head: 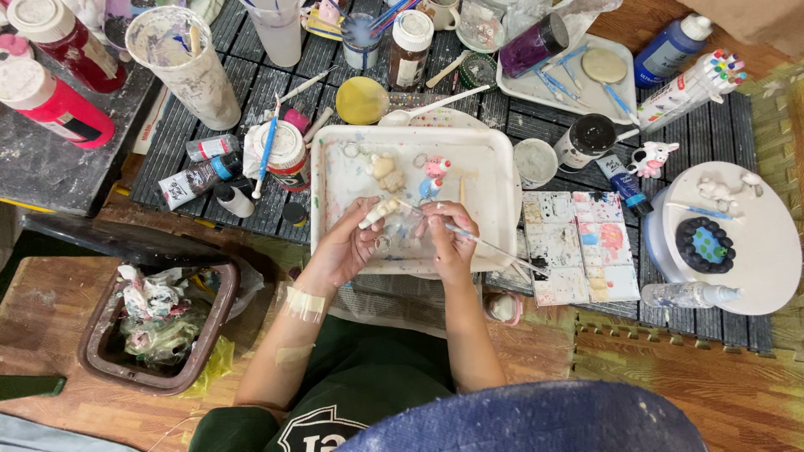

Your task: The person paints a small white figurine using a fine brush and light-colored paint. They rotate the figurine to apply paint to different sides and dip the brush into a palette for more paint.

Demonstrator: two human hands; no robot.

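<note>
The left hand (pixel 345 248) pinches a small cream figurine (pixel 378 211) over the white tray's (pixel 502 180) near edge. Just right, the right hand (pixel 450 236) grips a thin paintbrush (pixel 494 246), its tip seemingly touching the figurine.

Left hand (pixel 347 247) pinching, right hand (pixel 450 238) in closed grip, forearms converging

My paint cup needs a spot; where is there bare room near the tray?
Bare wood floor lies below the paint palette. The round white stand has bare surface toward its lower right edge. The white tray and the mat behind it are crowded with bottles and brushes.
</note>
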